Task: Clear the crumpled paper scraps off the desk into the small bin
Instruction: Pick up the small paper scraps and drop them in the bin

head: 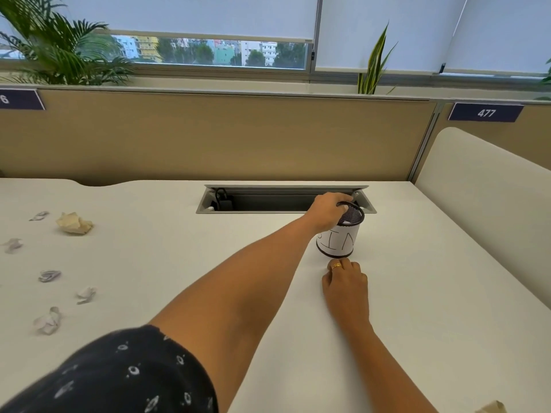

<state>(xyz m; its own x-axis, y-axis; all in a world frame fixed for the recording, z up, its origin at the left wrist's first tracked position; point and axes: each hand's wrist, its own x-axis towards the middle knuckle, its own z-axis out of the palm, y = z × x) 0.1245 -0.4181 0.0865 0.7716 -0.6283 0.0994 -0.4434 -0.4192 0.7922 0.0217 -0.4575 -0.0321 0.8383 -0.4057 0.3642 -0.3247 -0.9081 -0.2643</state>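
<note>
The small bin [340, 236], a black mesh cup wrapped in white paper with handwriting, stands on the white desk [179, 234] in front of the cable tray. My left hand [326, 210] reaches across to it, fingers bunched downward over the rim; something white shows inside the bin. My right hand [346, 283], wearing a ring, rests on the desk just in front of the bin with fingers curled under. Several crumpled scraps lie at the far left: a large beige one [74, 223] and small grey-white ones [49, 275] [86, 295] [47, 321]. Another beige scrap [492, 408] peeks in at the bottom right.
An open recessed cable tray [283, 199] with a black plug lies just behind the bin. A tan partition [208, 138] closes the back of the desk, and a white divider [483, 186] stands on the right. Plants line the window sill.
</note>
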